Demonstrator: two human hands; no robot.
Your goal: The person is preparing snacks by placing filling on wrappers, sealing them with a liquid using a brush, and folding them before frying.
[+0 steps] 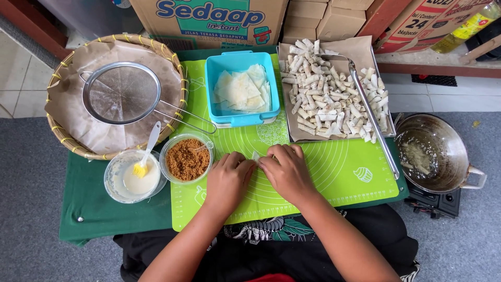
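Observation:
My left hand (228, 180) and my right hand (286, 171) lie side by side on a green silicone mat (334, 172), fingers curled over a small pale pastry wrapper (256, 156) that is mostly hidden under them. Just left of my left hand stands a clear bowl of brown crumbly filling (187, 159). Beyond my hands, a blue tub (241, 89) holds a stack of thin pale wrappers. A tray (334, 89) lined with brown paper at the upper right carries many small rolled pastries.
A woven basket (117, 94) lined with paper holds a wire strainer at the left. A bowl of white paste (133, 177) has a yellow brush in it. A metal wok (436, 151) sits on a small stove at the right. Long tongs (373, 117) lie across the tray. Cardboard boxes stand behind.

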